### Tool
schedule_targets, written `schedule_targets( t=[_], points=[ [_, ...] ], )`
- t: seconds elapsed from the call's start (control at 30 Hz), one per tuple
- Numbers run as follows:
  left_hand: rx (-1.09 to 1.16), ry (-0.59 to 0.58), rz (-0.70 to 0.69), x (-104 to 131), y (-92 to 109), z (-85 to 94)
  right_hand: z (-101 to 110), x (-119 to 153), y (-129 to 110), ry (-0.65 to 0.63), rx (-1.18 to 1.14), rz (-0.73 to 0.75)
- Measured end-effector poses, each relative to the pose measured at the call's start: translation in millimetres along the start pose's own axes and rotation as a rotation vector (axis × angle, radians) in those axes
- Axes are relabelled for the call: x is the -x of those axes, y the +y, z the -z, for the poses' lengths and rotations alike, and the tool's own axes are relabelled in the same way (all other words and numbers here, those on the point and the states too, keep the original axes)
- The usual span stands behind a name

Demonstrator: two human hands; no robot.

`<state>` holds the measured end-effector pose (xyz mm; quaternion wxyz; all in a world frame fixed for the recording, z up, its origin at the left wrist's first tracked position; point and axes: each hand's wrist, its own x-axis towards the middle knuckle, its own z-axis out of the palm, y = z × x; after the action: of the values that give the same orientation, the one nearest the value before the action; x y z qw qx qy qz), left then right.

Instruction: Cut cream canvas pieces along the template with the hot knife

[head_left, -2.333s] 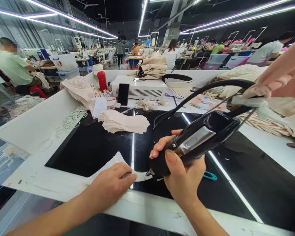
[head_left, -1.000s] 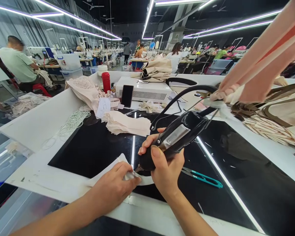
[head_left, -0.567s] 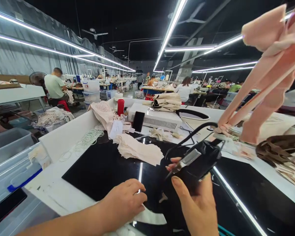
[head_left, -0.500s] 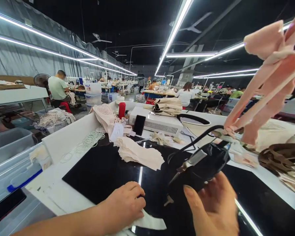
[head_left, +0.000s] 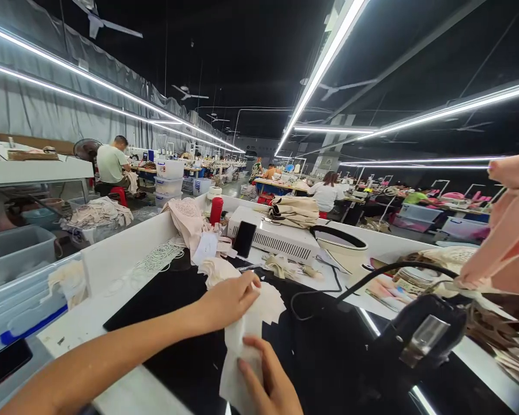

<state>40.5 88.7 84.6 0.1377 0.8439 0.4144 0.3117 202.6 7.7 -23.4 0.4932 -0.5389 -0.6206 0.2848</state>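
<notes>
On the black glossy board (head_left: 324, 351) before me lies a fanned stack of pale cream fabric pieces (head_left: 272, 302). My left hand (head_left: 229, 301) is over that stack, fingers bent and pinched at the upper end of a long whitish fabric piece (head_left: 236, 377). Lower down, my right hand (head_left: 274, 377) has its thumb and forefinger on the same piece, which runs toward me. To the right stands a black corded device (head_left: 428, 331) with a metal plate; pink fabric (head_left: 508, 236) is tied to its cord. Neither hand touches it.
Behind the board are a phone (head_left: 244, 239), a red thread spool (head_left: 216, 211), a white vented box (head_left: 277, 230) and folded beige cloth (head_left: 296, 211). Pale cord loops (head_left: 162, 256) lie left. Brown strips (head_left: 501, 328) sit far right. Several people work at tables beyond.
My right hand has left the black device, now farther right, and come to the fabric piece. My left hand has moved up and forward onto the stack. The view has tilted slightly upward.
</notes>
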Motion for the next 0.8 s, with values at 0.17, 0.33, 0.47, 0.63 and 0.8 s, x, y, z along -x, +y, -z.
schedule_targets(
  t=[0.17, 0.33, 0.47, 0.63, 0.8],
  points=[
    [0.049, 0.106, 0.114, -43, -30, 21.2, 35, -80, -15, 0.076, 0.036, 0.003],
    [0.034, 0.117, 0.22, -60, -64, 23.9, 47, -141, 3, 0.107, 0.105, 0.015],
    [0.012, 0.081, 0.323, -59, -83, 9.8, 40, -163, 28, 0.096, 0.226, 0.029],
    [0.029, 0.034, 0.42, -48, -99, -2.2, 35, -169, 45, 0.056, 0.374, 0.113],
    [-0.013, 0.168, 0.569, -48, -130, 13.4, 36, -163, 41, 0.019, 0.475, 0.247]
  ],
)
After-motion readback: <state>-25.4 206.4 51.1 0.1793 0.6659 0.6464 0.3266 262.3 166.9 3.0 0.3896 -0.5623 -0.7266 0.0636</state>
